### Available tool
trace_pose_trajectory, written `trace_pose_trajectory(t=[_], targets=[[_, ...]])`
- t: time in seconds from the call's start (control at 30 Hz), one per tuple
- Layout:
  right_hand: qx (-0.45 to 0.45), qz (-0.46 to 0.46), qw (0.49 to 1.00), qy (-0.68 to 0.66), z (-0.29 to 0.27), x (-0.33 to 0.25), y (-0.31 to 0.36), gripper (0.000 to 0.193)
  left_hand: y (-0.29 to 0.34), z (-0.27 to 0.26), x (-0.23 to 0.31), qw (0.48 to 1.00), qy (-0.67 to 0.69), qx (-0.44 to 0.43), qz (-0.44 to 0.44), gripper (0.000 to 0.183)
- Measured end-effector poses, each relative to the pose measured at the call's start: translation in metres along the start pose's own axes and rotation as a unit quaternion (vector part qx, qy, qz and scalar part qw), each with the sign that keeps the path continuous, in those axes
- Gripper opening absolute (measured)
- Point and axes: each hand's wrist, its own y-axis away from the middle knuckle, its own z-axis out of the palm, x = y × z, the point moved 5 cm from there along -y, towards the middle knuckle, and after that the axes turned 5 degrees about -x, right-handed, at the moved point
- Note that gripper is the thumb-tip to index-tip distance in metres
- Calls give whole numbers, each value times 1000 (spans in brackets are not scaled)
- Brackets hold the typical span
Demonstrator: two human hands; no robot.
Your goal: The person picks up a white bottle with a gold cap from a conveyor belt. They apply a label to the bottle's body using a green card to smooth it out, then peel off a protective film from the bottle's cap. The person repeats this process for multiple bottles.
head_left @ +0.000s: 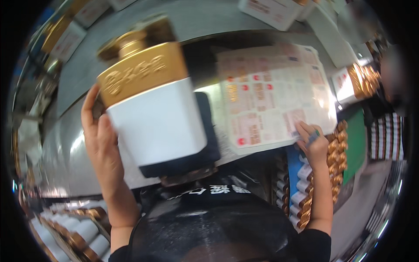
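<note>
A large bottle with a white body and an embossed gold shoulder and neck lies tilted on a dark pad in front of me. My left hand grips its left side, thumb toward me and fingers partly hidden behind it. To the right are stacked sheets of stickers, printed in red, gold and pink. At their lower right my right hand has its fingers pinched at a pinkish sticker. Something bluish-grey is wrapped on one of its fingers. The picture is slightly blurred.
White-and-gold bottles stand at the bench's back, back left and far right. Rows of them lie at lower left and lower right. A green board lies beside the right rows. The metal bench spreads leftward.
</note>
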Motion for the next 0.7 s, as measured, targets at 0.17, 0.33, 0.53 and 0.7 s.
trace_pose_trajectory(t=[0.17, 0.33, 0.53, 0.7], targets=[[59, -63, 996, 21, -2, -17, 13, 45, -6, -2, 33, 974, -28, -24, 223, 45], [22, -42, 997, -64, -19, -31, 12, 37, 19, 25, 48, 894, -289, -199, 278, 53], [-73, 291, 823, -482, -49, -60, -27, 13, 75, 11, 36, 880, -231, -283, 304, 47], [180, -116, 973, -89, -133, -182, -123, 27, 47, -26, 16, 982, 22, -91, 167, 31]])
